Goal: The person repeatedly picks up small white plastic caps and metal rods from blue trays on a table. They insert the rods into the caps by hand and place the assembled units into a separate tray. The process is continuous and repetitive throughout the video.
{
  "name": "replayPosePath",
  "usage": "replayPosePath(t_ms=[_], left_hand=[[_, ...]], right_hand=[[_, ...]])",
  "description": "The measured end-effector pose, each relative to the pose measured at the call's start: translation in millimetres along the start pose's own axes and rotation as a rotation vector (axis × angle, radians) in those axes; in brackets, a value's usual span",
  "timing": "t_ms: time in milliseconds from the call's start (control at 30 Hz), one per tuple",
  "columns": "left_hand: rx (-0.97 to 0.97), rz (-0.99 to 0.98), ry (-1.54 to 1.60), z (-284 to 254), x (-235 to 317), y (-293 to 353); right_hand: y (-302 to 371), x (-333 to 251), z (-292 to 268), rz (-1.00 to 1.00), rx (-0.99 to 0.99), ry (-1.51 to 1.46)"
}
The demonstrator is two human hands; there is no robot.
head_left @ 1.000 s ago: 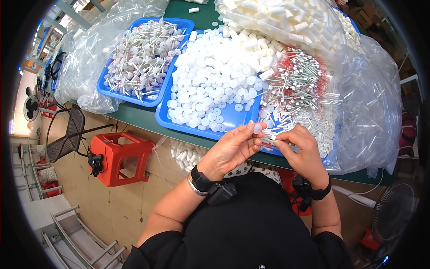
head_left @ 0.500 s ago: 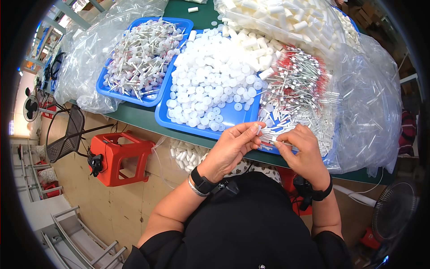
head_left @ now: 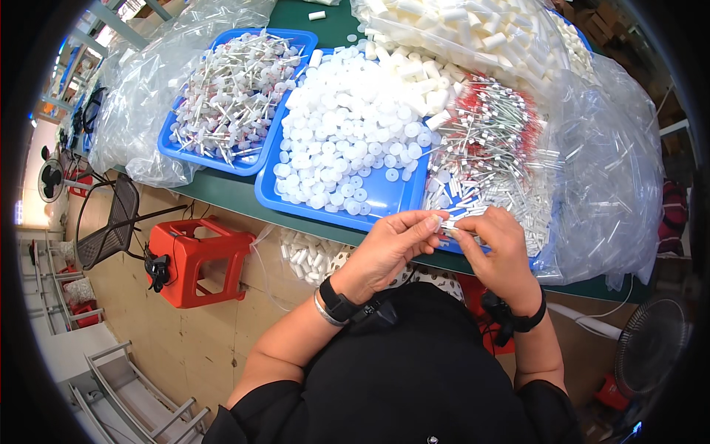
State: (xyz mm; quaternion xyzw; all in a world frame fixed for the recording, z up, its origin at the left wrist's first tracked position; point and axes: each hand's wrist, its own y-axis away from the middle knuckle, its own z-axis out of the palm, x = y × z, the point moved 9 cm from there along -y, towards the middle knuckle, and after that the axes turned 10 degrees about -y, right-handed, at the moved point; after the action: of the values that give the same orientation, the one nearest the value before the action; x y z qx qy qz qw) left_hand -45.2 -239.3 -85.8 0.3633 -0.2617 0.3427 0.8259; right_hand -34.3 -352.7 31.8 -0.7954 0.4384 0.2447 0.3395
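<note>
My left hand point(head_left: 396, 248) pinches a small white plastic disc point(head_left: 439, 221) between thumb and forefinger. Right beside it, my right hand point(head_left: 503, 248) is closed on a thin white-ended rod point(head_left: 452, 227), mostly covered by the fingers. The fingertips of both hands nearly meet, over the front edge of a blue tray. In that tray lies a pile of thin metal rods point(head_left: 492, 122) with white ends and red parts, with short white tubes point(head_left: 510, 211) nearer me. To its left, another blue tray point(head_left: 384, 194) holds many translucent white discs point(head_left: 340, 140).
At the far left, a blue tray point(head_left: 164, 148) carries rods fitted with discs. Behind sits a clear bag of white foam cylinders point(head_left: 473, 29). Plastic bags point(head_left: 606, 177) flank the green table point(head_left: 229, 196). A red stool point(head_left: 196, 259) and fan point(head_left: 651, 348) stand nearby.
My left hand has shifted right and slightly down, bringing the disc up to the rod. My right hand has stayed almost in place.
</note>
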Motion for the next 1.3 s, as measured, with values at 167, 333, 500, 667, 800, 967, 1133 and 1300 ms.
replayPosePath(t_ms=[167,333,500,667,800,967,1133,1300], left_hand=[[-0.100,0.017,0.149,8,-13,-6],[-0.108,0.003,0.208,10,-17,-9],[-0.031,0.054,0.106,-2,-8,-7],[0.129,0.209,0.098,-27,24,1],[0.160,0.200,0.085,-26,28,4],[0.152,0.177,0.083,-26,18,1],[0.161,0.193,0.093,-21,23,1],[0.139,0.193,0.098,-16,22,-1]], right_hand=[[6,3,8,0.031,0.056,-0.024],[6,-17,16,-0.169,0.069,0.216],[4,11,14,0.027,0.026,-0.034],[-9,31,2,0.019,-0.111,0.184],[0,38,29,-0.064,-0.272,0.356],[2,43,37,-0.065,-0.315,0.376],[-4,41,14,0.187,-0.156,-0.025],[-2,37,8,0.205,-0.114,-0.111]])
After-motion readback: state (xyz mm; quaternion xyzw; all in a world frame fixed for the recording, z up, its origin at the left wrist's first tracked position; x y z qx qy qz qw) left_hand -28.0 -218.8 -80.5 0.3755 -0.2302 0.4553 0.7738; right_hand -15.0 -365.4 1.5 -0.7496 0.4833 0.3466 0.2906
